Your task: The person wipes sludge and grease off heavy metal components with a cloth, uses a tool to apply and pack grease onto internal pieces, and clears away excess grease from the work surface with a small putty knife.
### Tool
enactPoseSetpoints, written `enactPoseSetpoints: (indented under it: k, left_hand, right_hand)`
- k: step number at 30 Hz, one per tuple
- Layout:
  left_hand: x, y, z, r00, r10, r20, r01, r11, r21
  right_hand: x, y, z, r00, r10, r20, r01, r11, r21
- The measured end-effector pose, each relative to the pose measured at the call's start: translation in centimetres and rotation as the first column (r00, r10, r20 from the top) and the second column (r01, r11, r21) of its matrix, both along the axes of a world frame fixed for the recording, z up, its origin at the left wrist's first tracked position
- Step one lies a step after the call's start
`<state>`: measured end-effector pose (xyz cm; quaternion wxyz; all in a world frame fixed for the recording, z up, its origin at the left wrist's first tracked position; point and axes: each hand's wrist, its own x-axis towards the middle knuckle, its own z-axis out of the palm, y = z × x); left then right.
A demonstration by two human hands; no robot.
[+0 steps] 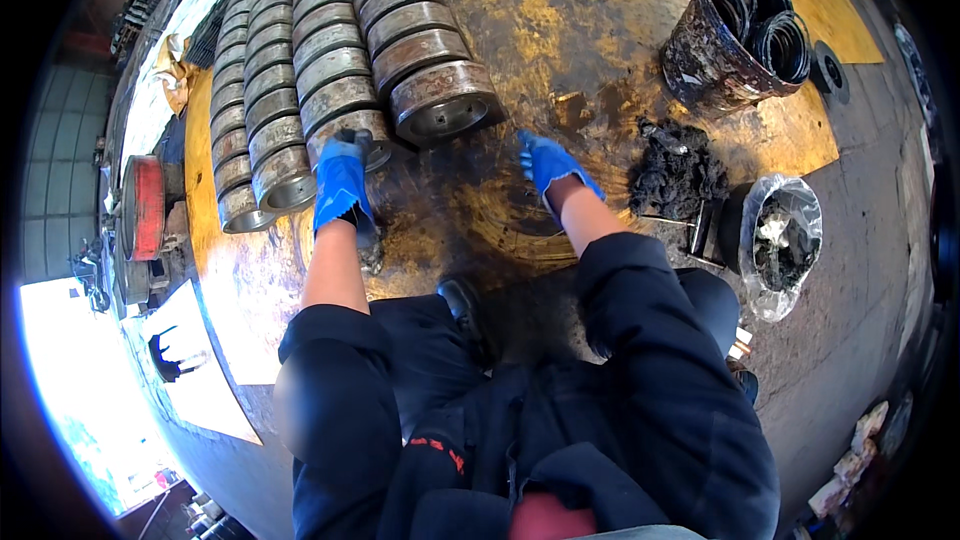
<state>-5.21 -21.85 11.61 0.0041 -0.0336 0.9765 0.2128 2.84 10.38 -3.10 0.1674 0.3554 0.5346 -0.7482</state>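
Observation:
Several rows of thick, worn metal rings [445, 105] lie on their sides at the upper left, stacked end to end. My left hand [343, 180], in a blue glove, overlaps the front ring of one row [378, 145]. Its dark fingertips blend into that ring, so their grip cannot be made out. To the right of the nearest large ring is my right hand [552, 165], also blue-gloved. Its fingers point up and left, loosely bent and slightly apart, with nothing visible in them. A gap separates it from that ring.
Stained yellow-brown sheet [540, 10] covers the floor. At the right stand a grimy bucket [715, 65] of black rings, a black fibrous heap [680, 170] and a plastic-lined bin [785, 245]. A red-rimmed wheel [147, 208] stands left. My shoe [462, 305] is close below the rings.

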Motion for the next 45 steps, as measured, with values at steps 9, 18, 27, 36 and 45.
enactPoseSetpoints:
  k: [9, 18, 27, 36, 45]
  left_hand:
    - [-0.5, 4.4, -1.5, 0.982, -0.174, 0.074, 0.188, 0.924, -0.333]
    - [-6.6, 11.9, -2.6, 0.927, -0.336, 0.166, 0.356, 0.652, -0.669]
    - [-9.1, 12.2, -5.8, 0.904, -0.397, 0.161, 0.392, 0.616, -0.684]
    - [-5.9, 9.6, -8.7, 0.826, -0.484, -0.289, 0.198, 0.729, -0.655]
    - [-8.5, 7.9, -11.1, 0.635, -0.576, -0.514, 0.169, 0.754, -0.635]
  right_hand:
    - [-6.0, 7.0, -6.4, 0.841, 0.536, -0.075, -0.198, 0.434, 0.879]
    - [-9.7, -1.4, -3.0, 0.836, 0.421, -0.351, -0.072, 0.719, 0.692]
    - [-12.7, -2.5, -6.6, 0.924, 0.214, -0.317, 0.084, 0.695, 0.714]
    - [-12.1, -2.8, -4.7, 0.936, 0.297, -0.190, -0.066, 0.677, 0.733]
    - [-13.6, -3.8, -9.1, 0.933, 0.299, -0.203, -0.085, 0.727, 0.682]
